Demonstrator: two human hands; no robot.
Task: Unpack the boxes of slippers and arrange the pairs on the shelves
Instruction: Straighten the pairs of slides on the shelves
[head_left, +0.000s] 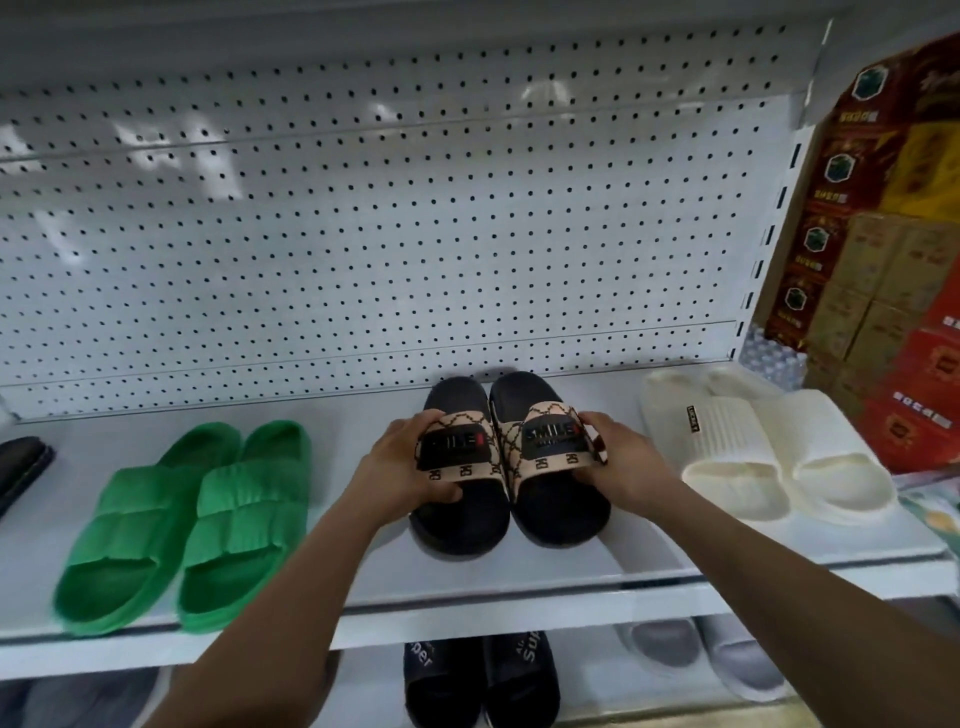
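Note:
A pair of black slippers with beige patterned straps reading "SMILE" sits side by side on the white shelf (519, 582), toes toward me. My left hand (400, 467) grips the strap of the left slipper (457, 514). The right slipper (561, 499) has my right hand (618, 457) closed on the outer side of its strap. Left of them lies a green pair (182, 525), and a cream-white pair (769, 457) rests to the right on the same shelf.
A white pegboard back panel (363, 234) rises behind the shelf. A dark slipper edge (21, 467) shows at far left. On the lower shelf stand a black "Super" pair (478, 680) and a grey pair (711, 654). Stacked red and brown cartons (883, 234) stand at right.

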